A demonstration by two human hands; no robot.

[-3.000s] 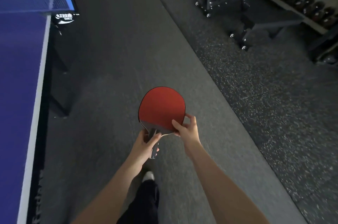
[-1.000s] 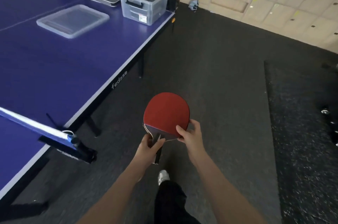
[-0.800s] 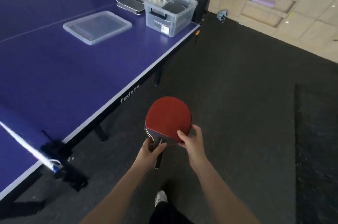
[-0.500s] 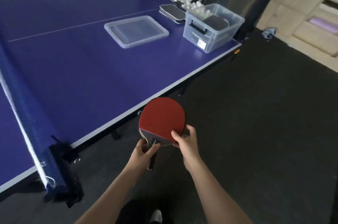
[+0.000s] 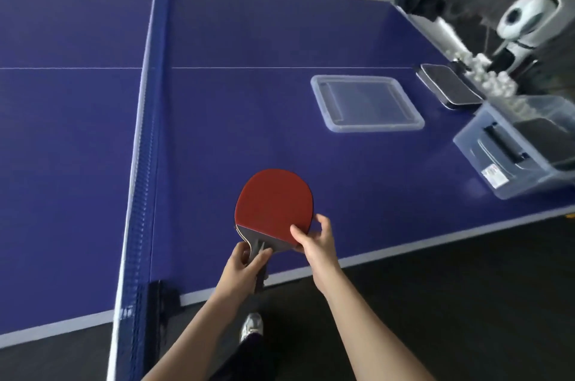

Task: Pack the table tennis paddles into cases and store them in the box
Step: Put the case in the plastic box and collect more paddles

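A red-faced paddle (image 5: 273, 206) is held over the near edge of the blue table (image 5: 249, 106). My left hand (image 5: 245, 265) grips its dark handle. My right hand (image 5: 314, 237) pinches the blade's lower right edge. A clear plastic box (image 5: 497, 162) stands at the table's right edge with a dark case inside. Its clear lid (image 5: 367, 103) lies flat to the box's left. A black paddle case (image 5: 448, 85) lies shut behind the box, near the far right corner.
The net (image 5: 146, 131) crosses the table left of my hands, its clamp at the near edge. A white ball machine (image 5: 525, 19) and a pile of white balls (image 5: 485, 75) sit at the far right. Dark floor lies below the table edge.
The view has swung left from the gym floor onto the table. The paddle now hangs over the table's near edge. Both hands keep the same hold on it.
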